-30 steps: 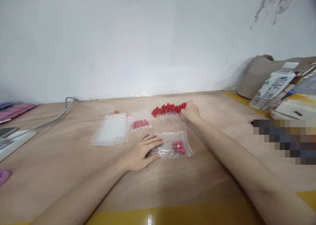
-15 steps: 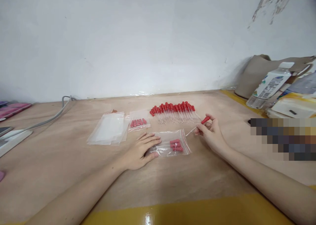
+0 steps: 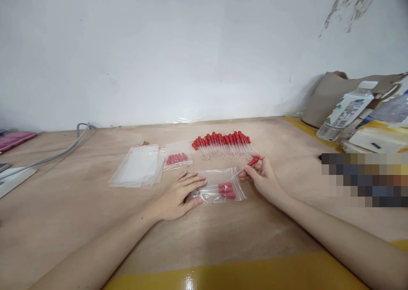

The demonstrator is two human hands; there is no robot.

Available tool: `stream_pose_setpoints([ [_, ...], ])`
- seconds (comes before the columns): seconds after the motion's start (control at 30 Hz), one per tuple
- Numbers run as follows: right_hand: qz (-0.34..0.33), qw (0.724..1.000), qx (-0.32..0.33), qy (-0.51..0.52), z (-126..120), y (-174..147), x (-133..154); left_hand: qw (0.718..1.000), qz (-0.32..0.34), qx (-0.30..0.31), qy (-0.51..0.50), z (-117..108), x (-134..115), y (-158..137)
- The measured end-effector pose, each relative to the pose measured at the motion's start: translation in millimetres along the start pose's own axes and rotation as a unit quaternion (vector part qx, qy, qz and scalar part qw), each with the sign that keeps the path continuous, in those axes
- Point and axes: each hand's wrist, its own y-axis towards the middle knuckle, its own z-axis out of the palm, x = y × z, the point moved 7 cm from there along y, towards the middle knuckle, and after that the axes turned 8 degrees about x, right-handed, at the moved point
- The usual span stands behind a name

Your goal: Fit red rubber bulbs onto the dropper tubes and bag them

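A clear zip bag (image 3: 210,178) lies flat with its mouth to the right and several red-bulbed droppers (image 3: 226,190) inside. My left hand (image 3: 178,196) rests flat on the bag's left end, fingers spread. Between the thumb and fingers of my right hand (image 3: 264,177) is a dropper (image 3: 254,161) with a red bulb; its thin clear tube points left and reaches the bag's mouth. Whether the tip is inside the bag I cannot tell. Behind the bag, a row of loose droppers (image 3: 221,139) lies with red bulbs toward the wall.
Left of the droppers lie a filled zip bag (image 3: 179,152) and a stack of flat clear bags (image 3: 135,167). A grey cable (image 3: 68,149) runs at far left. On the right stand a plastic bottle (image 3: 347,109) and a beige bag (image 3: 321,97). A wall (image 3: 191,60) closes the back.
My right hand has moved left and slightly down, bringing the dropper's tube to the bag's mouth. My left hand stays on the bag. The whole view has shifted slightly.
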Motion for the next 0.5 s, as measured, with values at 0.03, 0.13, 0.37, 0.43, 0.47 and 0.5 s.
stream_pose_setpoints([
  [0.03, 0.007, 1.0, 0.005, 0.003, 0, 0, 0, 1.0, 0.001, -0.002, 0.0, 0, 0, 0],
  [0.13, 0.038, 0.999, 0.029, 0.026, -3, 1, 0, 1.0, 0.011, -0.008, 0.003, 1, -1, -1],
  [0.37, 0.117, 0.979, 0.154, -0.065, -13, 1, -4, 1.0, -0.001, -0.012, 0.025, 1, 0, -3],
  [0.43, 0.103, 0.97, 0.182, -0.121, -12, 1, -3, 1.0, -0.003, -0.009, 0.029, 1, 1, -2],
  [0.47, 0.09, 0.965, 0.195, -0.151, -10, 1, -2, 0.999, -0.003, -0.008, 0.031, 2, 1, -2],
  [0.5, 0.069, 0.959, 0.205, -0.185, -6, 1, 0, 0.999, -0.004, -0.007, 0.032, 2, 1, -2],
])
